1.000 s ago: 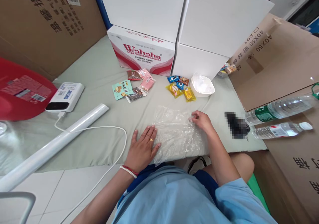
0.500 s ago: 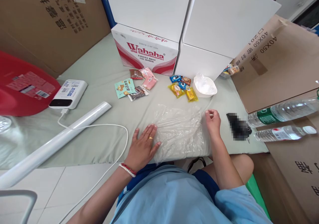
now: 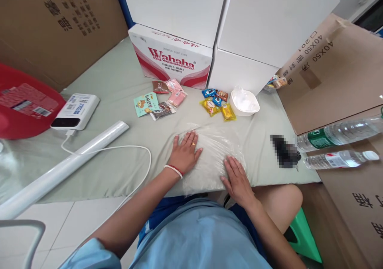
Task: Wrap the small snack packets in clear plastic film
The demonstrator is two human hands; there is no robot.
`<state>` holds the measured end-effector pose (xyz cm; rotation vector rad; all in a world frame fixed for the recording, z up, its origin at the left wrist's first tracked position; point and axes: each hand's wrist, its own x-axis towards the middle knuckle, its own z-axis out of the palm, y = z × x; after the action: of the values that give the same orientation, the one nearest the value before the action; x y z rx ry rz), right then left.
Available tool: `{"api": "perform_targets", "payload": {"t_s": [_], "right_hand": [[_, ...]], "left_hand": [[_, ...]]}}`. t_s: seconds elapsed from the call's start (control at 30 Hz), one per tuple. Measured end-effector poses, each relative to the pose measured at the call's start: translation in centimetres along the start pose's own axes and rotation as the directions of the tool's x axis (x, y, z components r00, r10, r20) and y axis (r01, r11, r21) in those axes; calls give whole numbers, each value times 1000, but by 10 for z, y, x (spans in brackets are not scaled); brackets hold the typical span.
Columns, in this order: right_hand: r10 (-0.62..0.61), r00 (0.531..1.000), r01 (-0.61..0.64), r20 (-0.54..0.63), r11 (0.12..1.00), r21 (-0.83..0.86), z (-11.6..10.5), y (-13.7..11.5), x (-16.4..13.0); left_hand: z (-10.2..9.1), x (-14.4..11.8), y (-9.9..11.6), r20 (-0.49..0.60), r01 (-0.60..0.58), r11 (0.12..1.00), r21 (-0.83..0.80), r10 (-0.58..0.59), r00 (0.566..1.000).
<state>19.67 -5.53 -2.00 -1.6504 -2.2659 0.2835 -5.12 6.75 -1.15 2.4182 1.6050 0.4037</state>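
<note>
Fingers of the left hand [image 3: 183, 157] are lying straight and slightly spread on a clear plastic sheet [image 3: 212, 151], grasping nothing; the right hand's [image 3: 238, 183] are resting likewise on its right side. The sheet is lying at the near edge of the cloth-covered table [image 3: 260, 153]. Beyond, yellow-wrapped snacks [image 3: 228, 112] are sitting beside a white bowl [image 3: 244, 112], a Wahaha water carton [image 3: 170, 65] standing behind.

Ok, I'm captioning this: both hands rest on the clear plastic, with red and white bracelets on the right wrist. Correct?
One slip: the head view shows the red and white bracelets on the left wrist, not the right. The left hand and right hand do both rest on the clear plastic.
</note>
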Motion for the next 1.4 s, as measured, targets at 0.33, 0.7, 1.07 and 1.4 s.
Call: {"api": "perform_targets", "payload": {"t_s": [0.33,0.7,1.07,1.4], "right_hand": [[156,965,-154,-210,988,23,-27,35,-8],[-138,982,139,128,990,-2,8,24,177],[-260,956,265,139,964,-15,-9,14,241],[-136,984,123,115,985,118,-6,4,295]], "left_hand": [[8,1,-13,-49,41,999,7,-41,998],[7,-3,-14,-50,6,1000,-20,-7,999],[2,-1,-17,-101,-181,977,-110,170,980],[6,-3,-14,-97,1,996,-85,-9,995]]}}
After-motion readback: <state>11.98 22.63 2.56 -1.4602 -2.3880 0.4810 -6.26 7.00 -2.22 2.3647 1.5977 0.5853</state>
